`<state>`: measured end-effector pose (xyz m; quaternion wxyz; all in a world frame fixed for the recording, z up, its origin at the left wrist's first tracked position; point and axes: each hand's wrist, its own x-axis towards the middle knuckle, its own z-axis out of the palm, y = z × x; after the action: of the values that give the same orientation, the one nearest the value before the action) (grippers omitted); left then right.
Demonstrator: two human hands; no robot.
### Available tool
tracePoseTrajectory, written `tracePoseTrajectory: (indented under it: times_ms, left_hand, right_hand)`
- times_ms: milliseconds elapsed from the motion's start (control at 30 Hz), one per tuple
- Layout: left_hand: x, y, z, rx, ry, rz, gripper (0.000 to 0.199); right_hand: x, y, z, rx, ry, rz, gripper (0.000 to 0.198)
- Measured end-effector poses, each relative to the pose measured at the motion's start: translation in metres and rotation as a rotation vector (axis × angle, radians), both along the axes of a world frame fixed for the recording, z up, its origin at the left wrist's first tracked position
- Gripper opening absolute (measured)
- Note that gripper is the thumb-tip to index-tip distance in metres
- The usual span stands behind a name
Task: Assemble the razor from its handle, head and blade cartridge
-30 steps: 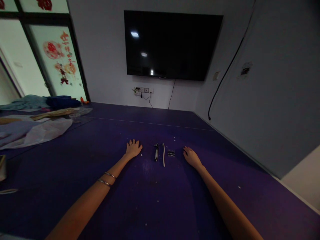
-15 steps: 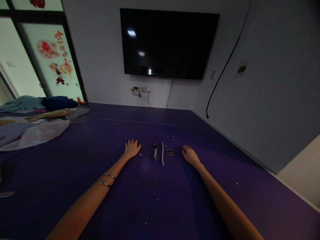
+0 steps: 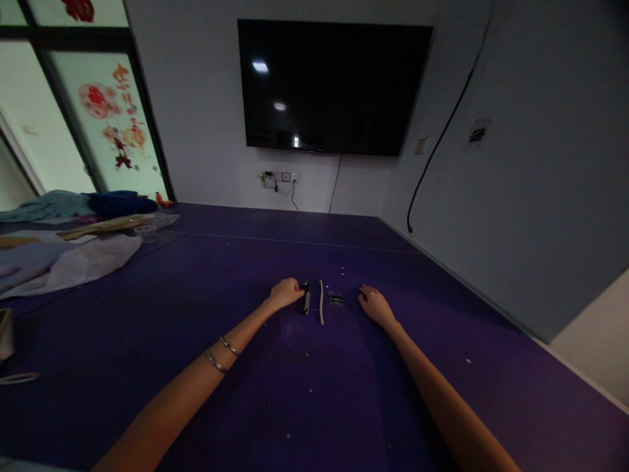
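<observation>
Wall [image 3: 196,98] in dull grey faces you, and a broad purple surface [image 3: 236,406] stretches from below you right up to it. A dark television [image 3: 339,85] hangs there; off to your left lie a crumpled plastic sheet [image 3: 113,259] and a blue cloth [image 3: 118,203]. Your left hand [image 3: 285,293] has changed most: half a second ago it lay spread on the surface, apart from everything, and now it has moved inward, fingers drawn together at the upper end of the black-and-pale tool [image 3: 307,300]. That puts the tool at the centre of your work, I'd judge, though I cannot tell whether you grip it or merely touch it. Your right hand [image 3: 375,304] has stayed put, palm down, fingers loose, holding nothing. Between your hands, right of the tool, lie a thin pale strip [image 3: 321,303], then a small clear packet [image 3: 336,299], with tiny white scraps [image 3: 468,360] scattered about.
</observation>
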<state>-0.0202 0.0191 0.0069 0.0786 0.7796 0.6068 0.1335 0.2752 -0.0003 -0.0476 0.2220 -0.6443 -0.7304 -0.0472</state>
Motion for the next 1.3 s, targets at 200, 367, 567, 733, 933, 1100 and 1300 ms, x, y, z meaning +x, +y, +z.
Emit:
tracePoseTrajectory:
  times_ms: [200, 367, 567, 733, 933, 1100, 1300]
  left_hand:
    - [0.035, -0.005, -0.006, -0.026, 0.031, 0.017, 0.041]
    - [0.047, -0.004, -0.014, -0.018, -0.001, 0.031, 0.035]
    - [0.046, -0.001, -0.017, -0.066, -0.140, 0.026, 0.024]
    - [0.031, 0.010, -0.002, -0.213, -0.397, -0.014, 0.020]
    - [0.001, 0.019, 0.015, -0.543, -0.837, -0.038, 0.027]
    - [-0.022, 0.021, 0.014, -0.701, -1.098, 0.080, 0.025]
    - [-0.039, 0.014, 0.014, -0.948, -1.201, 0.159, 0.036]
  right_hand:
    - [0.000, -0.001, 0.001, -0.003, 0.002, 0.010, 0.039]
    - [0.000, -0.001, 0.001, -0.002, 0.003, 0.005, 0.039]
    - [0.002, 0.002, -0.001, 0.001, 0.016, 0.003, 0.039]
    - [0.004, 0.004, -0.003, 0.006, 0.023, 0.006, 0.039]
    - [0.005, 0.005, -0.005, 0.012, 0.022, 0.012, 0.039]
    - [0.005, 0.004, -0.005, 0.015, 0.000, 0.007, 0.040]
    - [0.005, 0.005, -0.005, -0.004, 0.005, 0.002, 0.040]
